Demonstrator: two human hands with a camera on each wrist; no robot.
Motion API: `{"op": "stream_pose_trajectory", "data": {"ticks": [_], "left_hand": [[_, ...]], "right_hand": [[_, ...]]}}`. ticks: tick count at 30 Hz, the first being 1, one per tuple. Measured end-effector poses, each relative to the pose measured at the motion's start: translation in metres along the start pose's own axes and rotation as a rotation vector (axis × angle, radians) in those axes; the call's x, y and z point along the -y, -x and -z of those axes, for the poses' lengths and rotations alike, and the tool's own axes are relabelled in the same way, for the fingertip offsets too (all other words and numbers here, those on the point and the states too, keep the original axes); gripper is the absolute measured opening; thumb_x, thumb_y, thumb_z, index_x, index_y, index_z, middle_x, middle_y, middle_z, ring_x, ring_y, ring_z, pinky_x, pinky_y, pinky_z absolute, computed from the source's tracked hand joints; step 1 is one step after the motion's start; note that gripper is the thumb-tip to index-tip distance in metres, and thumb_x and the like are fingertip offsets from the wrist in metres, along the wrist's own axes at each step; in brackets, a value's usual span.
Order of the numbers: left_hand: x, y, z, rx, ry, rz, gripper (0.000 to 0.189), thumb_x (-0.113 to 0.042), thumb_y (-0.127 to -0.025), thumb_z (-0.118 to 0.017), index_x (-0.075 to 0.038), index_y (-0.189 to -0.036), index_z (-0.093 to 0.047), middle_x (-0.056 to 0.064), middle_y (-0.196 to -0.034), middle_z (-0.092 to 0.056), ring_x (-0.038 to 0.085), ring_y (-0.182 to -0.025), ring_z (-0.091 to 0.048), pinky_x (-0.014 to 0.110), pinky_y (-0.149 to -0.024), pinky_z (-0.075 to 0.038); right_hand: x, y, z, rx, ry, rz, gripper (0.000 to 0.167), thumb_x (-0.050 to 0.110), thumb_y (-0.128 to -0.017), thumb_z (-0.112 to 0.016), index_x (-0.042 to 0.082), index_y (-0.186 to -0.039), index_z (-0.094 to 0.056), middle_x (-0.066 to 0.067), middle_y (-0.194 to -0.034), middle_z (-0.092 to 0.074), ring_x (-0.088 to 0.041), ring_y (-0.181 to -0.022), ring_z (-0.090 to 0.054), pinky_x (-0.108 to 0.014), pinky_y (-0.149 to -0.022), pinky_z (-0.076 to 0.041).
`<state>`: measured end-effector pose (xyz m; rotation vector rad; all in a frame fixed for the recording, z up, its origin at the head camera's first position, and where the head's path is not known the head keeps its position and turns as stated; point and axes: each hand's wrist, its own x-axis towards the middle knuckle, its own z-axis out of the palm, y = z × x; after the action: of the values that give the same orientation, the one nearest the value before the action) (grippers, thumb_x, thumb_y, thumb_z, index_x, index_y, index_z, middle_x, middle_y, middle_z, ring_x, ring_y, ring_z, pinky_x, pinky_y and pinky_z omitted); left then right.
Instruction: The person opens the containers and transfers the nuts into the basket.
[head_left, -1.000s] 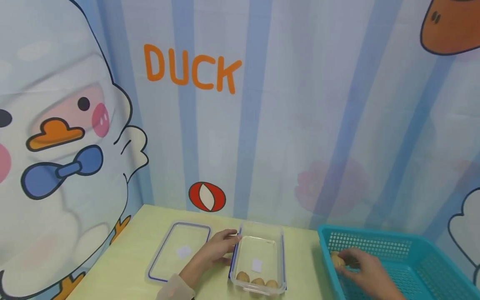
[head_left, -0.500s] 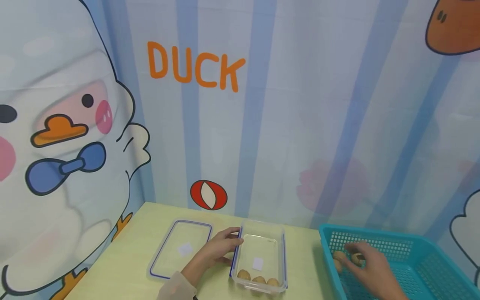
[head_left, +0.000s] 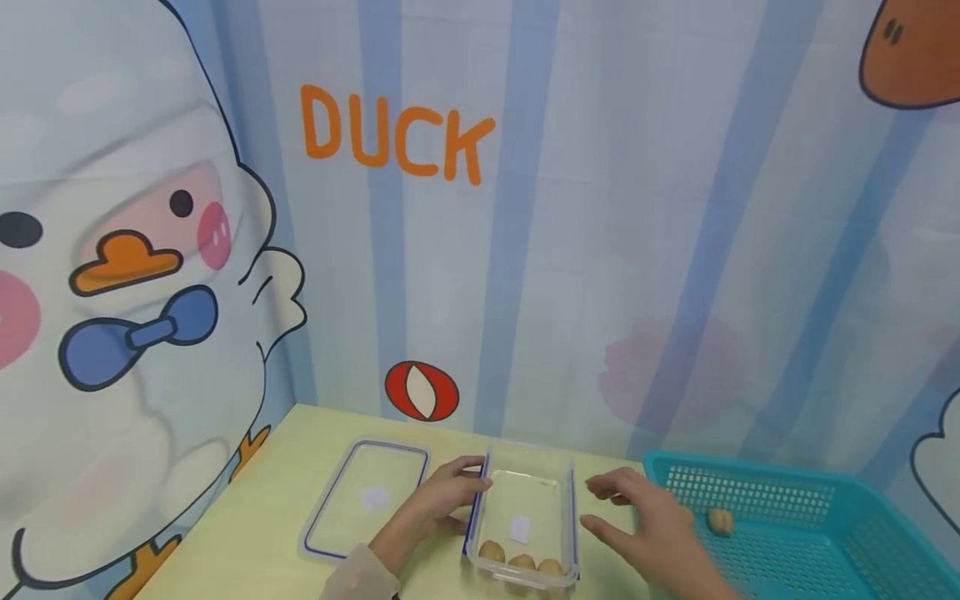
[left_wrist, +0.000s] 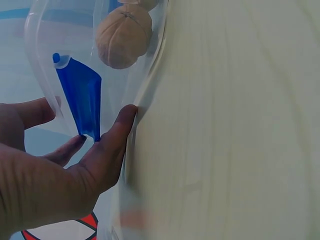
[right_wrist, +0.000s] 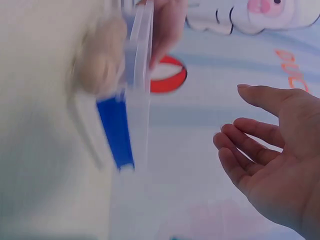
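Observation:
A clear plastic food box (head_left: 567, 533) with blue side clips stands uncovered, three walnuts (head_left: 492, 551) lined up along its near end. My left hand (head_left: 442, 497) rests against the box's left wall, fingers extended near the rim. In the left wrist view its fingertips meet the wall and a blue clip (left_wrist: 82, 97), below a walnut (left_wrist: 125, 36). My right hand (head_left: 648, 525) hovers between box and basket, thumb and fingers apart and nothing between them. The right wrist view also shows this hand (right_wrist: 272, 150) empty, beside the blurred box (right_wrist: 142, 45).
At right sits a turquoise mesh basket (head_left: 757, 465) with one walnut (head_left: 721, 522) showing and another partly behind my right hand. The box's lid (head_left: 360, 500), blue-edged, lies left of the box on the pale yellow table (head_left: 255, 500). A printed curtain (head_left: 585, 250) hangs behind.
My right hand has come out of the basket, leaving the walnut it was touching there, and moved left toward the box. My left hand has stayed at the box wall.

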<state>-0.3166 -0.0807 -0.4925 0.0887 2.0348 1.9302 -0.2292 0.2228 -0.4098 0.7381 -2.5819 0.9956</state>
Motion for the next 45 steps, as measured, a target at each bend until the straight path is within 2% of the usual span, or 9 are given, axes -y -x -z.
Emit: {"op": "stream_pose_trajectory", "data": {"ticks": [7,11,14,17,20,26,31,37,45], "left_hand": [[0.0,0.001,-0.001,0.001,-0.006,0.003,0.063,-0.022,-0.102,-0.07,-0.006,-0.158,-0.045,0.02,-0.147,-0.059,0.04,-0.126,-0.063,0.041,-0.067,-0.06],[-0.001,0.0,-0.001,-0.007,-0.013,0.011,0.062,-0.022,-0.102,-0.069,-0.006,-0.158,-0.046,0.021,-0.147,-0.059,0.04,-0.126,-0.063,0.044,-0.071,-0.061],[0.0,-0.001,-0.001,-0.022,-0.016,0.016,0.061,-0.022,-0.102,-0.069,-0.006,-0.157,-0.047,0.021,-0.146,-0.059,0.038,-0.125,-0.063,0.045,-0.071,-0.06],[0.002,-0.003,-0.001,-0.032,-0.024,0.014,0.06,-0.021,-0.101,-0.07,-0.005,-0.155,-0.048,0.021,-0.145,-0.06,0.037,-0.124,-0.064,0.045,-0.071,-0.06],[0.003,-0.003,-0.001,-0.034,-0.028,0.007,0.06,-0.021,-0.101,-0.07,-0.005,-0.155,-0.049,0.021,-0.145,-0.06,0.038,-0.124,-0.063,0.045,-0.071,-0.06],[0.003,-0.003,-0.001,-0.019,-0.028,-0.006,0.06,-0.021,-0.102,-0.069,-0.004,-0.155,-0.048,0.022,-0.146,-0.059,0.042,-0.128,-0.061,0.051,-0.075,-0.06],[0.002,-0.004,-0.002,-0.012,-0.041,-0.016,0.058,-0.02,-0.104,-0.068,-0.002,-0.155,-0.047,0.025,-0.146,-0.056,0.05,-0.132,-0.056,0.058,-0.08,-0.06],[0.001,-0.003,-0.005,-0.002,-0.051,-0.021,0.057,-0.021,-0.105,-0.066,-0.003,-0.155,-0.047,0.026,-0.147,-0.055,0.052,-0.134,-0.053,0.062,-0.083,-0.059],[0.002,0.002,-0.003,-0.012,-0.04,-0.04,0.057,-0.021,-0.106,-0.065,-0.002,-0.156,-0.045,0.027,-0.15,-0.052,0.052,-0.133,-0.053,0.059,-0.079,-0.061]], "right_hand": [[0.016,-0.02,-0.046,0.041,-0.09,0.079,0.027,0.03,-0.097,-0.08,0.019,-0.121,-0.072,0.01,-0.112,-0.07,-0.014,-0.101,-0.069,-0.033,-0.086,-0.06],[0.014,-0.033,-0.071,0.097,-0.143,0.035,0.025,0.027,-0.096,-0.082,0.017,-0.117,-0.073,0.009,-0.11,-0.071,-0.019,-0.101,-0.07,-0.033,-0.088,-0.059],[0.009,-0.04,-0.088,0.139,-0.19,0.007,0.025,0.025,-0.096,-0.081,0.013,-0.116,-0.073,0.003,-0.11,-0.071,-0.024,-0.1,-0.07,-0.037,-0.087,-0.06],[0.004,-0.043,-0.103,0.171,-0.241,0.013,0.026,0.022,-0.097,-0.081,0.007,-0.117,-0.072,-0.006,-0.111,-0.072,-0.03,-0.1,-0.07,-0.042,-0.087,-0.06],[-0.001,-0.044,-0.115,0.208,-0.278,0.007,0.027,0.021,-0.096,-0.081,0.004,-0.116,-0.073,-0.011,-0.111,-0.074,-0.028,-0.1,-0.071,-0.04,-0.087,-0.06],[-0.008,-0.045,-0.123,0.295,-0.314,-0.012,0.026,0.018,-0.092,-0.085,0.006,-0.113,-0.077,-0.009,-0.109,-0.075,-0.02,-0.1,-0.071,-0.036,-0.09,-0.06],[-0.011,-0.047,-0.125,0.354,-0.261,0.036,0.023,0.02,-0.092,-0.086,0.009,-0.11,-0.077,-0.004,-0.104,-0.076,-0.015,-0.095,-0.071,-0.035,-0.086,-0.06],[-0.012,-0.047,-0.127,0.349,-0.218,0.071,0.019,0.018,-0.091,-0.086,0.008,-0.106,-0.078,-0.001,-0.099,-0.077,-0.011,-0.09,-0.071,-0.032,-0.082,-0.06],[-0.007,-0.049,-0.128,0.399,-0.216,0.042,0.018,0.016,-0.091,-0.086,0.009,-0.105,-0.078,-0.001,-0.1,-0.077,-0.014,-0.092,-0.072,-0.032,-0.083,-0.061]]}}
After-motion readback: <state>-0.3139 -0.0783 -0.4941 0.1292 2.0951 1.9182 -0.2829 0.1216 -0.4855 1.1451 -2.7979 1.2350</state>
